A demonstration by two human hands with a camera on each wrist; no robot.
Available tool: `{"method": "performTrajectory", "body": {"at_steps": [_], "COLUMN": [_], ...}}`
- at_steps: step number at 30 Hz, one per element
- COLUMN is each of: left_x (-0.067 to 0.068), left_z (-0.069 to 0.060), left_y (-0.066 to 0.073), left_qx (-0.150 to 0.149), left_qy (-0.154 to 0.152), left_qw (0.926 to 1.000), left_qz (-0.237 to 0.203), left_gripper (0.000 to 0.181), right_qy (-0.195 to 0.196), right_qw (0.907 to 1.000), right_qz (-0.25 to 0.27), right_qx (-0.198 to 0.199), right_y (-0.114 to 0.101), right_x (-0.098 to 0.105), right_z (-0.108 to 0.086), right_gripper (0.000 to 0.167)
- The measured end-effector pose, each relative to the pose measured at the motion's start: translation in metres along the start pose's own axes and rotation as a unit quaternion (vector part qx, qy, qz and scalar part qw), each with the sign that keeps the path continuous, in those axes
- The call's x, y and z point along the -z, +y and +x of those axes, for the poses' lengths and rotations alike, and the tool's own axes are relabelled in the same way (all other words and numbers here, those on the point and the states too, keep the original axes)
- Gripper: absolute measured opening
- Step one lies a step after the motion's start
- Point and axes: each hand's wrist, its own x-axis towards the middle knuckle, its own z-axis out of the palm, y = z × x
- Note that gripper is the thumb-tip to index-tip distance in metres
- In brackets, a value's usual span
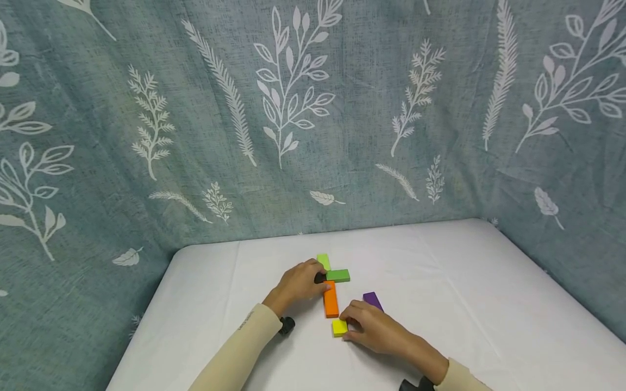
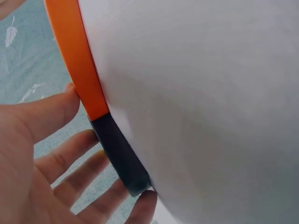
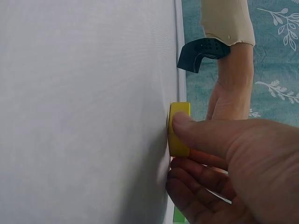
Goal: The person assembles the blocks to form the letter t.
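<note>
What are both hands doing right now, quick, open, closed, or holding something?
Left hand: touching the black block and orange block; whether it's gripping cannot be told.
Right hand: closed, holding the yellow block between thumb and fingers.

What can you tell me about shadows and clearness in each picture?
Head view: even light, soft shadow under the right hand on the white cloth; curtain prints clear. Left wrist view: black block dark, with little surface detail. Right wrist view: broad, soft-edged shadow on the cloth near the yellow block.
</note>
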Motion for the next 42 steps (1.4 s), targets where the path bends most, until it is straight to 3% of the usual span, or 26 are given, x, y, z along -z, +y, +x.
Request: {"method": "performTrajectory", "body": {"at_steps": [13, 17, 22, 31, 37, 42], "left_x": [0.002, 0.002, 0.001, 0.001, 0.001, 0.001], "left_z": [-0.002, -0.002, 0.0, 0.001, -0.001, -0.003], "left_y": [0.002, 0.003, 0.005, 0.004, 0.003, 0.005], "left_qx": [-0.001, -0.001, 0.0, 0.018, 0.013, 0.019], "left_qy": [-0.003, 0.002, -0.004, -0.01, -0.013, -0.012], "left_qw": [0.9999, 0.9999, 0.9999, 0.9997, 0.9997, 0.9996], "left_qz": [-0.011, -0.012, -0.015, -0.016, -0.017, -0.018], "left_gripper": [0.041, 0.04, 0.041, 0.042, 0.042, 0.042], "right_qy": [-0.013, -0.007, 0.024, 0.076, 0.126, 0.141], "right_qw": [0.9997, 0.9999, 0.998, 0.9867, 0.9783, 0.9761], "right_qz": [0.016, 0.013, 0.014, 0.027, 0.027, 0.009], "right_qx": [0.009, -0.006, -0.057, -0.141, -0.162, -0.165], "right_y": [-0.002, -0.003, -0.008, -0.024, -0.031, -0.034], "right_x": [0.003, 0.004, 0.001, -0.014, -0.025, -0.03], "right_z": [-0.003, -0.003, -0.007, -0.013, -0.016, -0.015], "right_gripper": [0.032, 0.034, 0.04, 0.043, 0.039, 0.04]}}
